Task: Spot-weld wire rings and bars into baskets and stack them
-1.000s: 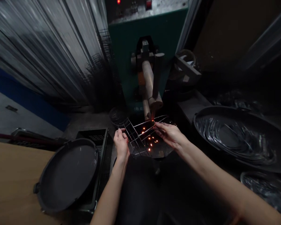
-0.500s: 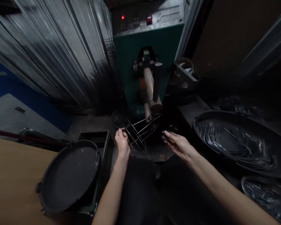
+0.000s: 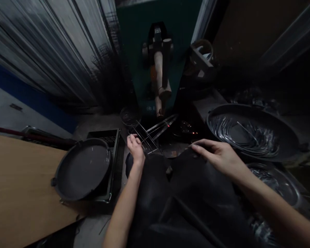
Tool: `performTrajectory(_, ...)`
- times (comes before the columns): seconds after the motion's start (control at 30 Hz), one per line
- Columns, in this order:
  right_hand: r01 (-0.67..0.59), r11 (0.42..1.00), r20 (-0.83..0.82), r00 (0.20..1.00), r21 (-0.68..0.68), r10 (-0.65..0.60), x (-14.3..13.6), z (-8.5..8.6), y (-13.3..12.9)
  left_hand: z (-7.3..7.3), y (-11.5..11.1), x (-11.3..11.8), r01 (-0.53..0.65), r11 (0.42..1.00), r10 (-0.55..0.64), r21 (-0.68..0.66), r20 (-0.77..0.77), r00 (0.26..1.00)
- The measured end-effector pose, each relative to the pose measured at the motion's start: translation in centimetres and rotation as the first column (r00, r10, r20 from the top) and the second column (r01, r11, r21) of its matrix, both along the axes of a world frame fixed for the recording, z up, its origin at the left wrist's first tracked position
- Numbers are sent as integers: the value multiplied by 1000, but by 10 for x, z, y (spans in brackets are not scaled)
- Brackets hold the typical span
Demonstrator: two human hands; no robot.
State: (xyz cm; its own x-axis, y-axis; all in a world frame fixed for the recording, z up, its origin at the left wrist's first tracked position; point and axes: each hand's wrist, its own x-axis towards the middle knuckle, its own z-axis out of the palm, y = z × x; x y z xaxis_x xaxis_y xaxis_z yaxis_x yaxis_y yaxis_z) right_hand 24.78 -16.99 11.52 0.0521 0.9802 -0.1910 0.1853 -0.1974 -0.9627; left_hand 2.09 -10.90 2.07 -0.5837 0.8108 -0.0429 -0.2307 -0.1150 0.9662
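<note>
My left hand (image 3: 136,148) is closed on a wire frame (image 3: 147,138), gripping its left side. The frame is made of thin metal rods with crossbars and is tilted below the electrodes (image 3: 160,98) of a green welding machine (image 3: 129,44). A small red glow shows on a rod at its right end. My right hand (image 3: 217,155) is apart from the frame, over the dark apron (image 3: 186,203). Its thumb and forefinger are pinched together; whatever lies between them is too small and dark to make out.
At right, a big black pan (image 3: 286,137) holds bent wire pieces, with a smaller tray (image 3: 291,193) of metal parts below it. At left, a round black pan (image 3: 84,168) rests on a plastic crate (image 3: 116,144), beside a wooden board (image 3: 20,179).
My right hand has drawn back to the right, away from the frame. The frame now sits lower than the electrode tip, with a red glow on it. The view has tipped downward.
</note>
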Motion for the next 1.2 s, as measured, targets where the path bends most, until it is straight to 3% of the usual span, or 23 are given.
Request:
performTrajectory(0.1,-57,990,53,997,126,50,-19,12,16,-16,-46,13,144,990,-144,-10,-119,982)
performTrajectory(0.17,-129,985,54,991,115,124,-32,8,38,-28,-69,16,288,957,-281,-2,-232,931)
performTrajectory(0.3,-335,942,5,942,-14,335,-44,-22,66,-54,-83,0,612,791,-510,1,-551,660)
performTrajectory(0.33,-359,933,-9,933,-13,359,-44,-33,65,-59,-82,-8,613,790,-506,-14,-580,638)
performTrajectory(0.37,-377,926,-10,926,0,377,-44,-44,61,-63,-79,-15,562,827,-478,-24,-556,680)
performTrajectory(0.43,-398,917,31,917,33,398,-42,-68,48,-65,-71,-28,365,929,-367,-68,-319,874)
performTrajectory(0.47,-401,915,66,915,55,397,-42,-79,39,-64,-65,-32,296,948,-310,-119,-131,942)
performTrajectory(0.5,-397,914,106,915,83,388,-41,-91,31,-61,-58,-34,277,946,-271,-170,62,961)
performTrajectory(0.6,-373,910,197,920,182,338,-40,-119,6,-47,-36,-32,376,901,-243,-215,466,851)
performTrajectory(0.7,-403,895,236,904,190,356,-30,-136,-12,-37,-24,-20,302,926,-143,-227,530,836)
performTrajectory(0.77,-374,909,281,906,184,316,-8,-140,-21,-35,-22,-9,198,957,-77,-211,472,878)
performTrajectory(0.87,-118,964,437,899,238,2,60,-137,-33,-36,-24,6,96,983,-25,-159,401,916)
performTrajectory(0.93,131,965,614,750,226,-246,120,-135,-41,-35,-24,14,43,990,4,-133,335,942)
performTrajectory(0.97,241,956,702,652,167,-287,149,-135,-45,-34,-23,17,20,993,15,-118,287,958)
performTrajectory(1.0,344,936,771,575,74,-272,176,-136,-49,-33,-22,20,4,994,21,-106,235,972)
performTrajectory(1.03,415,909,806,550,-36,-218,197,-138,-52,-31,-20,23,-5,996,22,-94,185,982)
performTrajectory(1.13,492,814,757,645,-307,-104,233,-150,-60,-25,-13,28,2,998,5,-67,99,995)
performTrajectory(1.2,495,789,695,708,-364,-123,233,-156,-63,-21,-9,30,0,999,4,-52,66,998)
